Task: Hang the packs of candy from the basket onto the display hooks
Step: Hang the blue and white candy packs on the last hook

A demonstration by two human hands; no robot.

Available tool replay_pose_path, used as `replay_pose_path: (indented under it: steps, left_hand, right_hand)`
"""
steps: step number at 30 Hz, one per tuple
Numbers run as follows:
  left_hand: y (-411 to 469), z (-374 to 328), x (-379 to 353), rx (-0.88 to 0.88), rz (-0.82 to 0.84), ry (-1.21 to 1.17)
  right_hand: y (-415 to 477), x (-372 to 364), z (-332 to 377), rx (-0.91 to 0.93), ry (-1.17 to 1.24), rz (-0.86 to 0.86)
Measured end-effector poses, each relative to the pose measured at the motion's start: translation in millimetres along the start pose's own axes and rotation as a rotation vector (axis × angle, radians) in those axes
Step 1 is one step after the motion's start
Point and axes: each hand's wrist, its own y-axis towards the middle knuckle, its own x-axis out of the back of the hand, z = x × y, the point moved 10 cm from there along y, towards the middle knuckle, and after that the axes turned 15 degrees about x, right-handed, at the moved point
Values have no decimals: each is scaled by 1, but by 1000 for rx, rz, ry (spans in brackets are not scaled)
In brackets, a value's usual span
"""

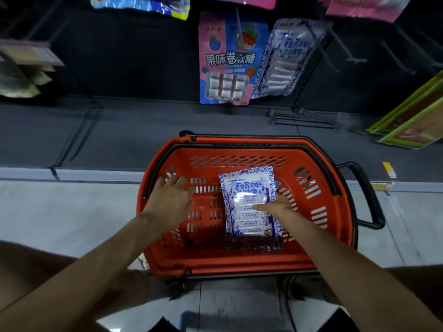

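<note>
A red shopping basket [242, 261] stands on the floor below me. Inside it a blue-and-white candy pack [247, 188] is tilted up, with at least one more like it underneath. My right hand [275, 207] grips the pack at its right edge, thumb across its front. My left hand [171, 195] hovers over the basket's left side, fingers spread, holding nothing. On the display wall above, a pink-and-blue candy pack [225, 58] and a blue-and-white pack [285, 56] hang from hooks. Bare hooks [345, 46] stick out to their right.
The basket's black handle [369, 195] juts out to the right. A low dark shelf base [119, 135] runs along the wall. Green boxes [417, 121] sit at the right, other packs hang at the upper left [141, 3] and upper right [364, 6].
</note>
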Motion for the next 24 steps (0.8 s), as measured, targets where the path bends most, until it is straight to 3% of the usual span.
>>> replay_pose_path:
  steps: [2,9,17,21,24]
  left_hand:
    - [3,-3,-1,15,35,-39]
    - [17,-23,18,95,113,-345]
    - [39,-42,84,102,69,-985]
    - [43,-52,126,85,100,-1356]
    - [47,-65,149,82,169,-1464]
  right_hand:
    - [-5,1,5,47,52,30]
    - [-32,21,49,326,-94,133]
    - [-78,70,127,552,-26,237]
    - [-97,90,147,558,12,276]
    - [-111,101,160,569,2,332]
